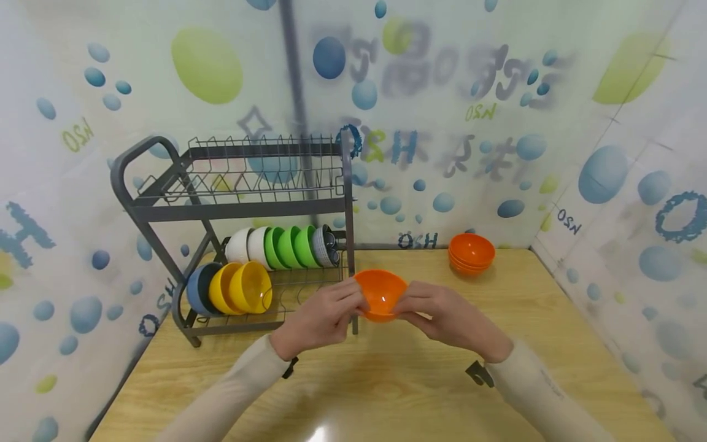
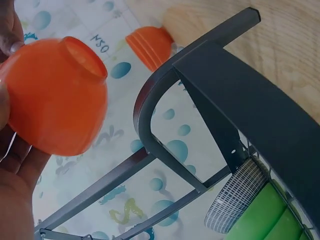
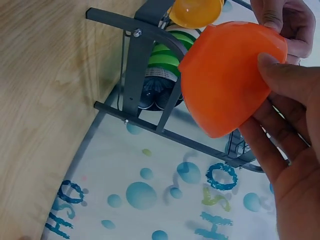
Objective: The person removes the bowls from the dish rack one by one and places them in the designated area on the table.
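An orange bowl (image 1: 381, 291) is held up above the table between both hands, its inside facing the head camera. My left hand (image 1: 326, 311) grips its left rim, and my right hand (image 1: 436, 310) pinches the right rim with the thumb against the outside. In the left wrist view the bowl (image 2: 60, 97) shows its rounded outside and foot ring. The right wrist view has the bowl (image 3: 230, 75) with the right thumb pressed on its side and fingers at the rim. Just left of the bowl stands a dark two-tier dish rack (image 1: 243, 212).
On the rack's lower tier sit white bowls (image 1: 239, 247), green bowls (image 1: 288, 247), a patterned bowl (image 1: 324, 247), yellow bowls (image 1: 251, 287) and a blue bowl (image 1: 199, 285). Stacked orange bowls (image 1: 471, 253) stand at the back right of the wooden table (image 1: 420, 393).
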The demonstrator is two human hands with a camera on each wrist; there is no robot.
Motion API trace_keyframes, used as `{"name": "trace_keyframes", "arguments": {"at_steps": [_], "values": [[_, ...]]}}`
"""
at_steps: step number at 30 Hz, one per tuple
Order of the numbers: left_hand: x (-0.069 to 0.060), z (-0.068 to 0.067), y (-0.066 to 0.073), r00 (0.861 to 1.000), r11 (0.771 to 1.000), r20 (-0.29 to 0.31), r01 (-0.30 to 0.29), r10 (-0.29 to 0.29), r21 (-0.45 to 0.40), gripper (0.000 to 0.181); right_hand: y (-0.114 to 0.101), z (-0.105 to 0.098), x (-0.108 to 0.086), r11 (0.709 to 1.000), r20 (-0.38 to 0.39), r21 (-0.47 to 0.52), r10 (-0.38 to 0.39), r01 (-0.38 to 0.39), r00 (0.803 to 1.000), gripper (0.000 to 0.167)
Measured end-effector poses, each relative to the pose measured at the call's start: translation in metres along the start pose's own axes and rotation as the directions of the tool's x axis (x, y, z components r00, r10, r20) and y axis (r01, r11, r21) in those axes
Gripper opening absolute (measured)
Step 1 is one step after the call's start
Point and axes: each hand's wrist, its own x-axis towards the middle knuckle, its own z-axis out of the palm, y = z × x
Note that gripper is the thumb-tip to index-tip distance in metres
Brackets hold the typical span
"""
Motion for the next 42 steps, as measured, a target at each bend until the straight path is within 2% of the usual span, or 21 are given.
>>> {"name": "trace_keyframes", "arguments": {"at_steps": [4, 10, 13, 16, 18, 20, 25, 28, 31, 32, 34, 42], "values": [[0.003, 0.001, -0.001, 1.000, 0.998, 0.010, 0.024, -0.024, -0.059, 0.008, 0.004, 0.000, -0.005, 1.000, -0.011, 0.011, 0.009, -0.009, 1.000, 0.013], [0.008, 0.001, -0.006, 0.991, 0.980, -0.004, 0.128, -0.131, -0.152, 0.021, 0.011, 0.002, -0.009, 0.999, -0.036, -0.019, 0.032, -0.032, 0.999, 0.020], [0.009, 0.002, -0.012, 0.980, 0.967, -0.036, 0.186, -0.195, -0.173, 0.024, 0.016, 0.002, -0.009, 0.999, -0.048, -0.028, 0.039, -0.041, 0.998, 0.023], [0.009, 0.003, -0.019, 0.957, 0.943, -0.078, 0.258, -0.280, -0.211, 0.027, 0.023, 0.004, -0.011, 0.998, -0.075, -0.041, 0.033, -0.036, 0.997, 0.017], [0.009, 0.003, -0.023, 0.934, 0.923, -0.114, 0.306, -0.338, -0.231, 0.030, 0.029, 0.005, -0.014, 0.998, -0.099, -0.056, 0.031, -0.037, 0.995, 0.012], [0.009, 0.004, -0.027, 0.907, 0.904, -0.156, 0.347, -0.391, -0.248, 0.033, 0.035, 0.006, -0.017, 0.996, -0.122, -0.075, 0.040, -0.049, 0.992, 0.016], [0.008, 0.007, -0.039, 0.828, 0.866, -0.277, 0.417, -0.487, -0.276, 0.036, 0.049, 0.005, -0.024, 0.985, -0.144, -0.116, 0.113, -0.130, 0.983, 0.026], [0.008, 0.008, -0.045, 0.769, 0.836, -0.341, 0.447, -0.541, -0.318, 0.034, 0.057, 0.004, -0.027, 0.974, -0.143, -0.156, 0.144, -0.166, 0.979, 0.024], [0.009, 0.009, -0.049, 0.705, 0.789, -0.367, 0.480, -0.607, -0.382, 0.033, 0.067, 0.003, -0.030, 0.963, -0.139, -0.190, 0.167, -0.192, 0.976, 0.022], [0.010, 0.009, -0.051, 0.686, 0.771, -0.364, 0.494, -0.630, -0.402, 0.034, 0.070, 0.002, -0.031, 0.959, -0.137, -0.200, 0.177, -0.202, 0.975, 0.021], [0.013, 0.010, -0.053, 0.658, 0.732, -0.342, 0.513, -0.671, -0.448, 0.036, 0.078, 0.002, -0.034, 0.950, -0.139, -0.220, 0.195, -0.223, 0.971, 0.020], [0.022, 0.011, -0.065, 0.587, 0.545, -0.140, 0.603, -0.798, -0.583, 0.041, 0.108, -0.004, -0.046, 0.906, -0.150, -0.307, 0.256, -0.291, 0.955, 0.017]]}}
